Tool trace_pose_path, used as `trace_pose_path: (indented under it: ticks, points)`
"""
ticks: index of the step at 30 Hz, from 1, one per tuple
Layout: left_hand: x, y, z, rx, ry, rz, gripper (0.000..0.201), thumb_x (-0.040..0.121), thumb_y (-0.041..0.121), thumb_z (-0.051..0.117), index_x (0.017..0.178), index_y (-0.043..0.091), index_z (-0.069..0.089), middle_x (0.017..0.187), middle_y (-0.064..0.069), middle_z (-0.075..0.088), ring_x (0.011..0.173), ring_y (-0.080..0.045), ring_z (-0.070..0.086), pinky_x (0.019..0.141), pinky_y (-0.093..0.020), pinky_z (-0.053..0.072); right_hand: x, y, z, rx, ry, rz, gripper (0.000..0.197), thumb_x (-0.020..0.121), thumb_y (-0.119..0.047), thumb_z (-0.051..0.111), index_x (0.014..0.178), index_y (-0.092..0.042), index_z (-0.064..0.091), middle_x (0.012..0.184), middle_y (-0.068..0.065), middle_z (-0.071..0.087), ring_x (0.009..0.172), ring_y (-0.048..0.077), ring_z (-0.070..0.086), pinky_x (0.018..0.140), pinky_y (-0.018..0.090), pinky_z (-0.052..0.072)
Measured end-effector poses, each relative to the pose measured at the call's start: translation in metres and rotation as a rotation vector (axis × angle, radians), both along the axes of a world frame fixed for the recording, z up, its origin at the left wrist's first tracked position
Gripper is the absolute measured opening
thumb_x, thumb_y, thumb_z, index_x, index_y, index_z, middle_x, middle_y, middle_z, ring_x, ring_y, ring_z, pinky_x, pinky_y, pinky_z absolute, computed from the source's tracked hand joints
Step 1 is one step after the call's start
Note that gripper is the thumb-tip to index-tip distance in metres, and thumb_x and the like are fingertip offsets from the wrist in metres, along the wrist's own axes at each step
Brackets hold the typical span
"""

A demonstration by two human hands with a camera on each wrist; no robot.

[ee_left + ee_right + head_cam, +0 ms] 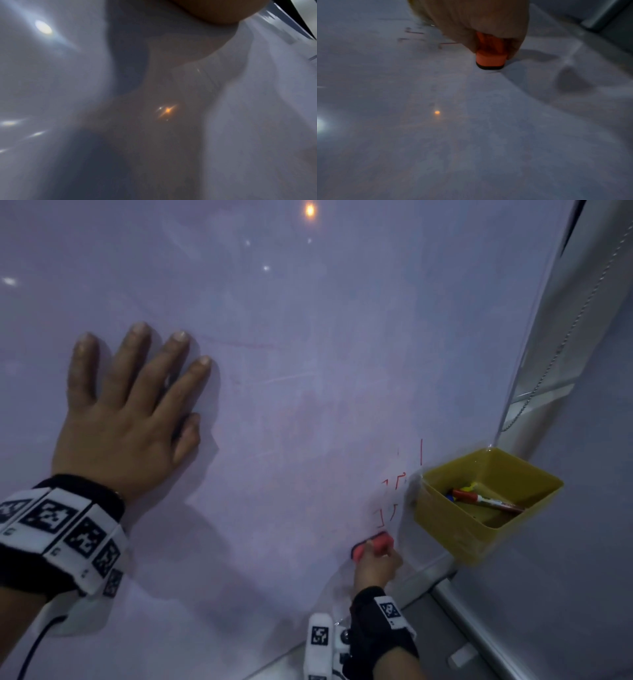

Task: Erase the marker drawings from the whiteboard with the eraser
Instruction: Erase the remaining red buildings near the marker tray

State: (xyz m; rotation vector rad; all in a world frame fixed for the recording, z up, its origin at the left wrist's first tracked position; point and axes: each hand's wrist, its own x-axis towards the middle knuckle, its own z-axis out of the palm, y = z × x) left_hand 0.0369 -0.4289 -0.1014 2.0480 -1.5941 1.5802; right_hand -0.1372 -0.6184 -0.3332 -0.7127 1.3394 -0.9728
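Observation:
The whiteboard (308, 337) fills the head view. Short red marker strokes (394, 494) remain near its lower right, with faint smeared red traces further up. My right hand (376, 566) grips a red eraser (375, 544) with a black felt base and presses it on the board just below those strokes. In the right wrist view the eraser (490, 56) sticks out of my curled fingers (471, 20), its felt flat on the board (471, 135). My left hand (137, 402) lies flat on the board at the left, fingers spread. The left wrist view shows only blurred board (257, 121).
A yellow tray (445, 529) hangs on the board's right edge, close to the eraser, and holds a red marker (486, 501) and other pens. The board's metal frame (479, 628) runs along the lower right. A bead chain (555, 350) hangs beyond the edge.

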Motion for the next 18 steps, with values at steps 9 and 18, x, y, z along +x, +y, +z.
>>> trace_pose_path:
  ticks: [9, 18]
  points:
    - [0.020, -0.002, -0.007, 0.045, 0.115, -0.076, 0.056, 0.099, 0.035, 0.026, 0.151, 0.026, 0.008, 0.159, 0.003, 0.000, 0.138, -0.046, 0.019, 0.096, -0.075, 0.023, 0.000, -0.013, 0.006, -0.119, -0.070, -0.020, 0.035, 0.090, -0.004, 0.056, 0.123, -0.004, 0.044, 0.124, 0.017, 0.049, 0.109, 0.030, 0.052, 0.087, 0.029, 0.040]
    - [0.016, -0.002, -0.005, 0.041, 0.107, -0.099, 0.057, 0.098, 0.034, 0.028, 0.151, 0.026, 0.008, 0.159, 0.005, 0.000, 0.136, -0.047, 0.023, 0.097, -0.074, 0.025, -0.004, -0.019, 0.015, -0.208, -0.101, 0.009, 0.036, 0.091, -0.008, 0.057, 0.124, -0.008, 0.044, 0.112, 0.005, 0.050, 0.096, 0.017, 0.051, 0.082, 0.027, 0.041]
